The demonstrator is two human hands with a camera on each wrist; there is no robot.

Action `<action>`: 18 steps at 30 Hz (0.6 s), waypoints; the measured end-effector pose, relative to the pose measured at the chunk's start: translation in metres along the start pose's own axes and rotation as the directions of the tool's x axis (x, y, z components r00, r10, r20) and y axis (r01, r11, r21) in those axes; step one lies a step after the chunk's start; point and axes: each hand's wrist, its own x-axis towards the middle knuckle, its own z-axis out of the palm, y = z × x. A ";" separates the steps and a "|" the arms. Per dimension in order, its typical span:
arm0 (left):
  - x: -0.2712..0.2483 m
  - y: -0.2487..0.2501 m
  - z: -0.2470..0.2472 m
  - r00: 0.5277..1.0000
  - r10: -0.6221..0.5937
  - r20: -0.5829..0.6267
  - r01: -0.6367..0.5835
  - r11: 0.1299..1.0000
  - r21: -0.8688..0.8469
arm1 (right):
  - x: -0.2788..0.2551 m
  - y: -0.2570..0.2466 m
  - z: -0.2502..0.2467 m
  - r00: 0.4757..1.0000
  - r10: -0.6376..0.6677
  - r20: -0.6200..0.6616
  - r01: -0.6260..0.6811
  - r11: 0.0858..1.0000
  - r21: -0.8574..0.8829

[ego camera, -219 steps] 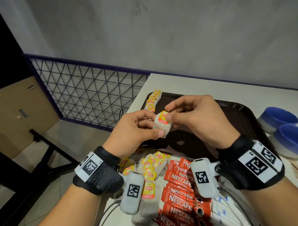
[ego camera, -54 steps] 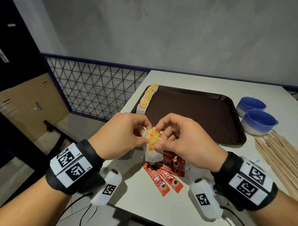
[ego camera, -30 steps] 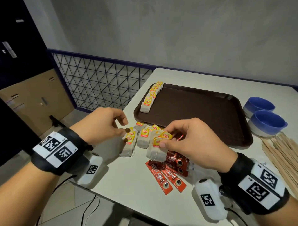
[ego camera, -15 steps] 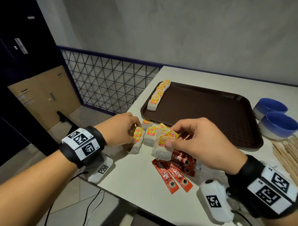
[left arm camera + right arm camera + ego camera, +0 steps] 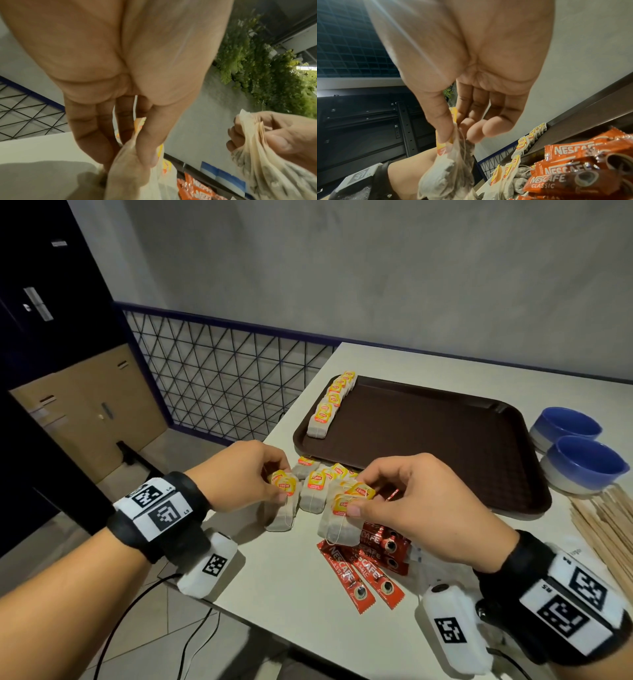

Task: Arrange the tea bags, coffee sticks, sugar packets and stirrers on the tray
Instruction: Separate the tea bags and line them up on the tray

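While both hands work the loose heap of tea bags at the centre of the head view, just below the near edge of the tray, each one has a catch. The left hand has thumb and fingers closed on the top of one bag, pinching near its yellow tag, and the pouch hangs slack beneath. The right hand has thumb and forefinger pinched on a small bunch of bags, tags fanned above, pouches sagging below; its other fingers curl loosely, as the right wrist view shows.

These things look feather-light and limp: thin paper pouches that crumple, with strings that I'd guess snag on one another. Holding at the folded top edge by the tag seems the sound choice, since the pouch itself gives nothing firm and could tear if squeezed hard.

Up at the tray's upper left edge, a neat row of tea bags already stands overlapped. Most of the tray is bare brown.

Lower centre, the red coffee sticks lie on the table, flat and slick-looking, probably stiffer, best lifted by the long edges. Wooden stirrers sit at the right edge, beside two blue bowls, off the tray.
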 end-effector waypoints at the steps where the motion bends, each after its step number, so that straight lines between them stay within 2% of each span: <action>1: -0.003 0.001 -0.002 1.000 0.006 -0.008 -0.006 1.000 -0.023 | 0.000 -0.001 0.000 1.000 -0.004 0.010 0.004 1.000 0.004; 6: -0.015 0.018 -0.008 0.993 0.060 -0.105 -0.085 0.961 -0.262 | 0.001 -0.008 -0.001 0.990 -0.035 0.140 0.036 0.999 -0.004; 12: -0.025 0.054 -0.001 0.964 0.187 -0.187 -0.255 0.847 -0.467 | 0.008 -0.014 -0.002 0.996 -0.081 0.043 0.082 0.997 -0.010; 18: -0.022 0.061 0.000 0.971 0.179 -0.161 -0.241 0.744 -0.623 | 0.007 -0.008 -0.012 0.997 -0.071 0.016 0.070 0.997 0.042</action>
